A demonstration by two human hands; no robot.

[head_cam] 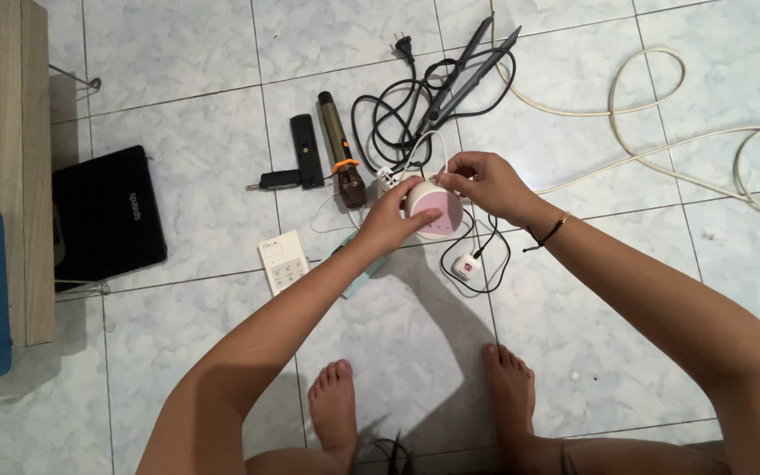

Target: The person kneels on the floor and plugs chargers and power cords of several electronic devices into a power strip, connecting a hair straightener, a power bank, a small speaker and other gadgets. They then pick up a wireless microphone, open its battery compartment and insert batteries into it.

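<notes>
My left hand [390, 216] grips a small round pink and white device [436, 209] held above the tiled floor. My right hand [484, 183] pinches a thin white cable [422, 146] at the device's top edge. The cable loops up toward a white plug [385, 177] behind the device. A black cord with a white adapter [465, 266] hangs below my hands. A dark bracelet sits on my right wrist.
On the floor lie a black hair straightener [468, 72] with coiled black cord, a gold and brown microphone [339, 146], a black remote [306, 150], a white remote [282, 261], a black laptop [105, 214] and a long cream cable [661, 114]. A wooden shelf [9, 132] stands left.
</notes>
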